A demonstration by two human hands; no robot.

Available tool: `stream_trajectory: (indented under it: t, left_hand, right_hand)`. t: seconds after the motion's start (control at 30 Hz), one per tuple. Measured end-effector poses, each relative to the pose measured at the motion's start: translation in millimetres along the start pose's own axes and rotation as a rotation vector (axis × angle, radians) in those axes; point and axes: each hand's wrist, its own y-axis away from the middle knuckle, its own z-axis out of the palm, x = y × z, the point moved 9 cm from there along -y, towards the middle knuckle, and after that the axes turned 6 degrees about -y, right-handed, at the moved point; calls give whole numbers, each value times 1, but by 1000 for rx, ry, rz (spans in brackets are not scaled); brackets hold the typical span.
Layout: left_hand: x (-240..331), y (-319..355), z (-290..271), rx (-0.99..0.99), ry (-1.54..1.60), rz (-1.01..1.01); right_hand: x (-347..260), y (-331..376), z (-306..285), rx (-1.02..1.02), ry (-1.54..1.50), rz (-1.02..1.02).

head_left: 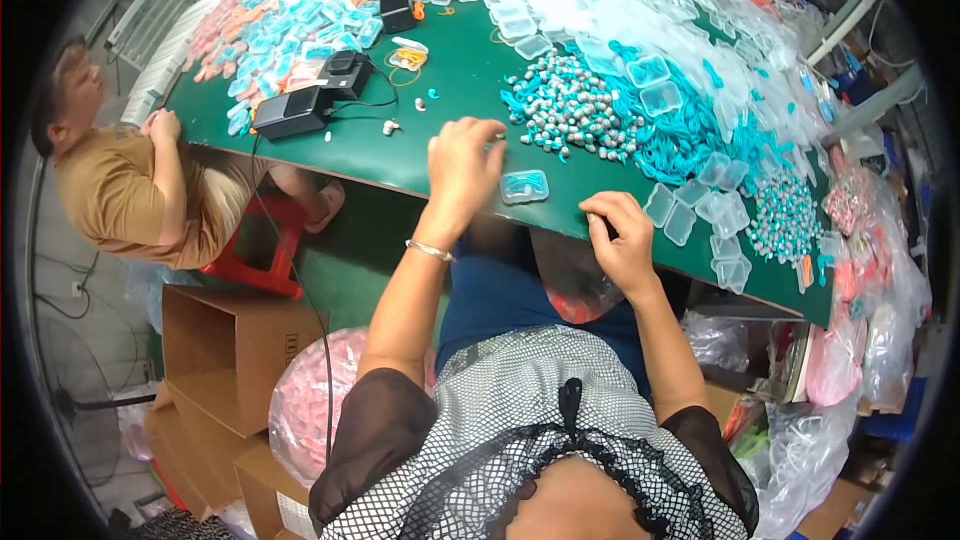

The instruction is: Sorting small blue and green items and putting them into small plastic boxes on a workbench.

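Note:
On the green table, in front of me, lies a small clear plastic case with a coiled teal cord inside. My left hand is above the table, left of and beyond the case. Its fingers are curled, thumb and forefinger close together; whatever is between them is too small to make out. My right hand is at the table's front edge, right of the case, thumb and forefinger pinched; what they hold is hidden. Beyond the case spreads a pile of grey-and-teal earplugs joined to teal cords.
Open clear cases lie to the right, by another earplug heap. Black devices with a cable stand left. Filled teal cases and clear cases cover the far side. A person sits left, near cardboard boxes.

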Motion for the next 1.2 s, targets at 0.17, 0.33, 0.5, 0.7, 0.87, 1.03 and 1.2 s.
stream_trajectory:
  t: [0.17,0.33,0.5,0.7,0.87,1.03,1.2]
  left_hand:
    - [-34,-15,17,-177,-102,-136]
    - [-31,-22,32,-370,-12,-156]
    - [-20,-24,45,-369,-42,-70]
    - [-31,-21,36,-238,363,-120]
    - [-17,-2,47,-407,1054,-515]
    - [10,16,45,-395,1077,-488]
    - [56,43,51,-455,1048,-465]
  right_hand:
    - [-4,10,-4,-1,-29,20]
    - [-11,16,-30,5,-2,60]
    - [-12,19,-61,49,112,67]
    - [-5,21,-83,44,654,64]
    - [10,27,-76,-17,785,77]
    - [4,30,-61,-97,661,50]
    - [0,29,-46,-81,596,16]
